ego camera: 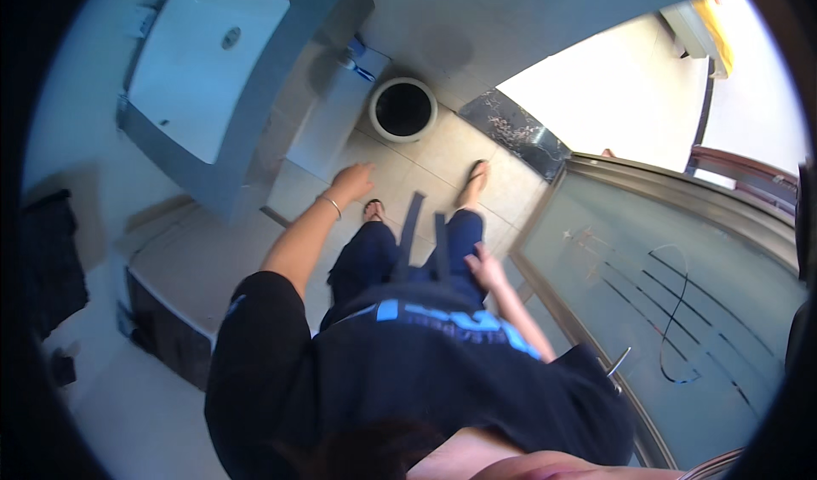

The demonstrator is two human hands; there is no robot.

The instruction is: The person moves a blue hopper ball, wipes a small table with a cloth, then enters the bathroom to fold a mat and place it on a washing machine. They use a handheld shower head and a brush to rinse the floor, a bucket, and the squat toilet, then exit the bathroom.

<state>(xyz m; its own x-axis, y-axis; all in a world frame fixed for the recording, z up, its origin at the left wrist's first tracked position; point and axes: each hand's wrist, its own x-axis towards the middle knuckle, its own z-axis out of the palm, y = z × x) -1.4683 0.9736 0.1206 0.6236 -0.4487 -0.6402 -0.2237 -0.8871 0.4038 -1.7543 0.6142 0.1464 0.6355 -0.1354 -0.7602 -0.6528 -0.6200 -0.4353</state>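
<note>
My left hand (pixel 353 181), with a thin bangle (pixel 333 207) on the wrist, is held out over the tiled floor with its fingers apart and nothing in it. Close to my thigh hangs my right hand (pixel 486 268), empty and with loosely spread fingers. Two dark straps (pixel 412 228) hang from my waist between the hands. Beyond them on the floor stands a round, light-rimmed bin (pixel 404 110) with a dark inside. A blue and white brush (pixel 362 70) is left of the bin.
A white washbasin (pixel 210 65) is set in a counter at the upper left. On the right is a frosted glass door (pixel 651 288) with a metal frame and lever handle (pixel 619 362). A dark marble threshold (pixel 510 129) crosses the bright doorway. Dark cloth (pixel 54 256) hangs at the far left.
</note>
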